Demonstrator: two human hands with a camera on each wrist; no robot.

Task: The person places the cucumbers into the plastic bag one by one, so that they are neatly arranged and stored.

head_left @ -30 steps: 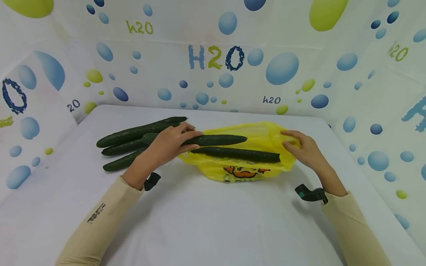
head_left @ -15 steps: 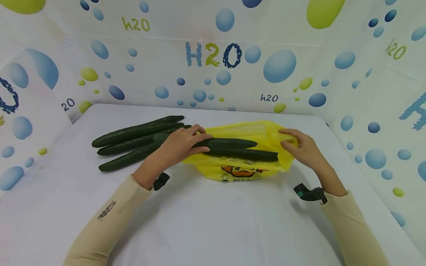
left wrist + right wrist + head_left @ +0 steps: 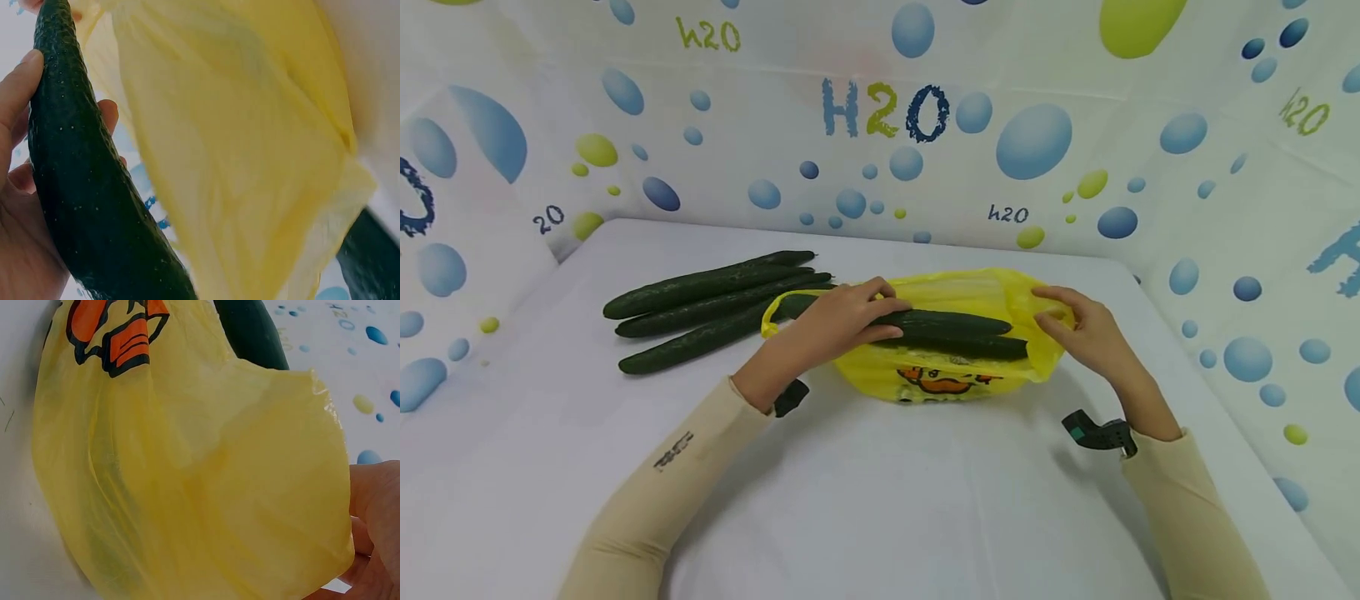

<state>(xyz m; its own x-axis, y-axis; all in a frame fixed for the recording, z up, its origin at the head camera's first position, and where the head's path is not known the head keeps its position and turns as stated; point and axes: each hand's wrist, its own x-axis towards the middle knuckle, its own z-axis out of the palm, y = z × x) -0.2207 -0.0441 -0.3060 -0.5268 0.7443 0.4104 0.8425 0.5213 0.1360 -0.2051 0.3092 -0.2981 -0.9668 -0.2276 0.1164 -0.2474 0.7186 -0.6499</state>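
In the head view my left hand (image 3: 842, 323) grips a long dark green cucumber (image 3: 958, 322) from above. The left wrist view shows thumb and fingers around this cucumber (image 3: 94, 181), beside the thin yellow plastic bag (image 3: 237, 156). Most of its length lies within the mouth of the bag (image 3: 876, 385), just over a second cucumber (image 3: 966, 346) inside. My right hand (image 3: 1088, 332) pinches the bag's right edge between thumb and fingers and holds the mouth open; the right wrist view shows this hand (image 3: 378, 519) behind the yellow film.
Left of the bag, three more cucumbers lie side by side on the white tabletop: a far one (image 3: 700, 287), a middle one (image 3: 722, 307) and a near one (image 3: 692, 346). A yellow bag handle (image 3: 769, 323) loops out near the left wrist. A printed curtain (image 3: 760, 117) stands behind the table.
My left hand has moved right with its cucumber, sliding it further into the bag, over the one inside. A bag handle now shows at the left. The right hand stays at the bag's edge.
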